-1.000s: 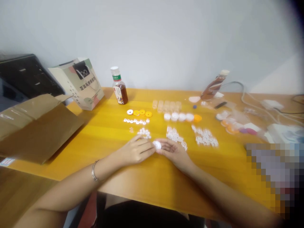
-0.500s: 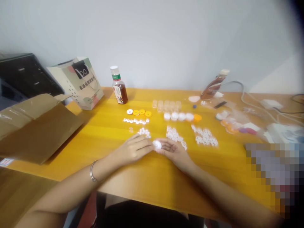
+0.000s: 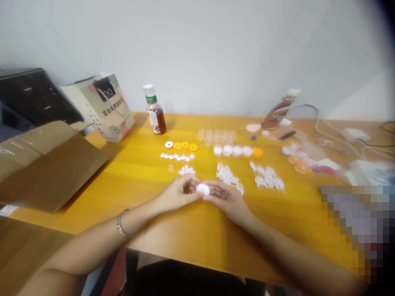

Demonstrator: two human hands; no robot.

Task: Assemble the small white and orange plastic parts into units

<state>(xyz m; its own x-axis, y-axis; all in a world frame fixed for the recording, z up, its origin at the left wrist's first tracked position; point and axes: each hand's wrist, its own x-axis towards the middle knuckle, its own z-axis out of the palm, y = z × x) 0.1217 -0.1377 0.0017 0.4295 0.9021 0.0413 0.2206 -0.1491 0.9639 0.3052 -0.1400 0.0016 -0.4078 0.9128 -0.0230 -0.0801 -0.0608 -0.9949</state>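
Between my two hands, above the front part of the table, is a small round white plastic disc (image 3: pixel 203 189). My left hand (image 3: pixel 180 193) pinches its left side with thumb and fingers. From the other side, the fingertips of my right hand (image 3: pixel 226 199) are closed on its right edge. Just beyond the hands lie a heap of small white pieces (image 3: pixel 187 170) and a cluster of white gear-like parts (image 3: pixel 227 174). Farther back are a row of small white caps (image 3: pixel 177 157) and several yellow rings (image 3: pixel 184 145). Fine detail on the disc is blurred.
White round pieces (image 3: pixel 237 151) stand in a row before clear cups (image 3: pixel 216 136). More white parts (image 3: pixel 268 176) lie to the right. Two drink bottles, one upright (image 3: pixel 156 117) and one tilted (image 3: pixel 279 111), stand behind. A cardboard box (image 3: pixel 46 164) and paper bag (image 3: pixel 108 111) occupy the left.
My left hand has turned, its fingers lifting and curling so that the thumb now shows at the disc. The disc faces me more fully; my right hand has barely moved.
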